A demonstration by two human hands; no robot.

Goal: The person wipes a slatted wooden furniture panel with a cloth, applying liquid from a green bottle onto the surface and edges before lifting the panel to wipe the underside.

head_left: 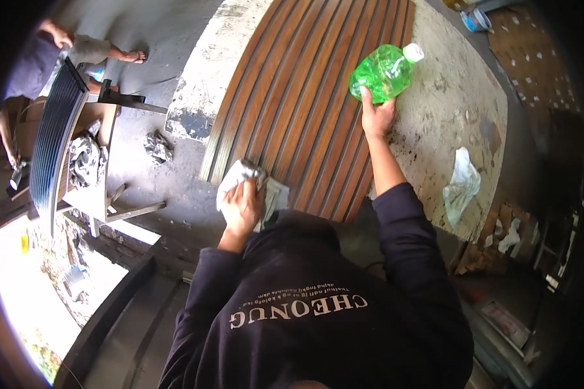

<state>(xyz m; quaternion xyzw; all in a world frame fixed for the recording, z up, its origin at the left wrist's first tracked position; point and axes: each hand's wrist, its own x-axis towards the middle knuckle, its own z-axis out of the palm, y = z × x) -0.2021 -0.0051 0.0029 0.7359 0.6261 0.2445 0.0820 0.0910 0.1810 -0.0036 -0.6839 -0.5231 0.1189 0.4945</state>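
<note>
A brown slatted wooden panel (305, 84) with dark grooves lies across a pale, stained worktable (451, 97). At the panel's near left corner my left hand (242, 209) grips a crumpled whitish cloth (240, 174), pressing it against the slats. Farther off, near the panel's right edge, my right hand (377, 117) is closed round the lower end of a clear green plastic bottle (384, 72). The bottle is tilted, its white cap (413, 52) toward the far right. Whether the bottle touches the panel I cannot tell.
A white crumpled cloth (462, 185) lies on the table's right side. To the left, another person (29, 61) works at a dark ribbed panel (57, 136) propped on a wooden stand (110, 165). Crumpled dark-and-white material (157, 148) sits on the floor between. Cardboard (532, 55) stands at the far right.
</note>
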